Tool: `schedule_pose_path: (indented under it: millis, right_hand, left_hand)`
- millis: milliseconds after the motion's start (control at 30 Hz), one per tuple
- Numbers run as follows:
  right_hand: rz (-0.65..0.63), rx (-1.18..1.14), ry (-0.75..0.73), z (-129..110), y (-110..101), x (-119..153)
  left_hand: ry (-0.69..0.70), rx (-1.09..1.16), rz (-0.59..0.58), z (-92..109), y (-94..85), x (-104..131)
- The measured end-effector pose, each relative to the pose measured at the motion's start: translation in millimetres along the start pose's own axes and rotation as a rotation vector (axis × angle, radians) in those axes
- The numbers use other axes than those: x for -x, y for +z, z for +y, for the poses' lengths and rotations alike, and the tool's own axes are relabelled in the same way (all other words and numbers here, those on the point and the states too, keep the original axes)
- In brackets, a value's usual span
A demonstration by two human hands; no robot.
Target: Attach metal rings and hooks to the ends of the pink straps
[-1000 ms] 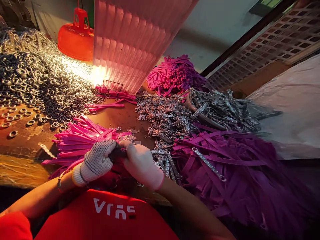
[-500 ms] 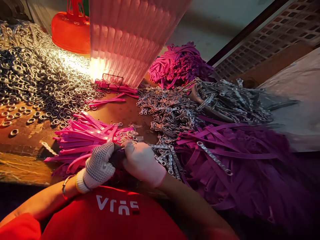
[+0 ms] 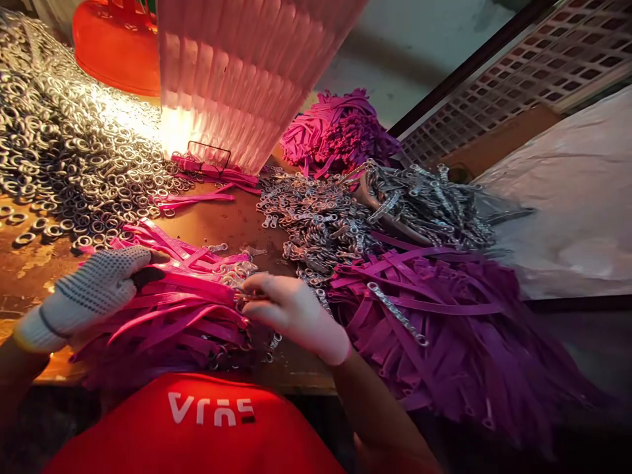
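Observation:
My left hand [image 3: 106, 283], in a dotted knit glove with dark fingertips, grips one end of a pink strap [image 3: 187, 280] over a heap of pink straps [image 3: 162, 316]. At the metal-fitted end of that strap is my right hand [image 3: 291, 309], in a thin white glove, its thumb and fingers pinched on the fitting [image 3: 239, 297]. The strap lies stretched between both hands. Silver metal links [image 3: 316, 214] are piled just beyond my right hand.
Metal rings [image 3: 83, 158] cover the back left under a red lamp [image 3: 116, 49]. A ribbed translucent sheet [image 3: 237, 72] stands behind. Purple straps [image 3: 434, 329] are heaped at right, more straps [image 3: 340, 131] at the back, beside a white plastic sheet [image 3: 582, 197].
My hands, close together before, have moved apart; the left went left along the heap, the right stayed near the metal ends. A strap now spans them. The view has shifted slightly.

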State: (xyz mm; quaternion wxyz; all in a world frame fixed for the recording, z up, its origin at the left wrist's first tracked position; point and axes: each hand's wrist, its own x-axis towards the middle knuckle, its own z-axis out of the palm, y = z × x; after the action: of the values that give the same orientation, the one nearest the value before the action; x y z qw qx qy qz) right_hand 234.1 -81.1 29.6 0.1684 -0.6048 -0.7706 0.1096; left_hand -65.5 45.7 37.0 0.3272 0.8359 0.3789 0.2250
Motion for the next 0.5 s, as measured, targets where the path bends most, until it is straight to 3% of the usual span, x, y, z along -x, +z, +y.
schedule_pose_path:
  millis: [67,167,267,367,500]
  right_hand:
    - [0.002,0.070,0.190,35,-4,-14]
    - [-0.101,0.493,0.545,96,2,-39]
    - [-0.174,0.592,0.618,140,19,-54]
    - [-0.222,0.628,0.626,156,35,-55]
    - [-0.209,0.619,0.625,156,41,-46]
  left_hand:
    - [-0.143,0.139,0.080,0,7.5,-1]
    - [-0.415,0.595,0.225,12,20.0,-5]
    - [-0.698,1.210,0.211,28,25.4,-15]
    - [-0.792,1.557,0.082,35,28.7,-23]
    - [-0.727,1.655,0.031,31,38.4,-21]
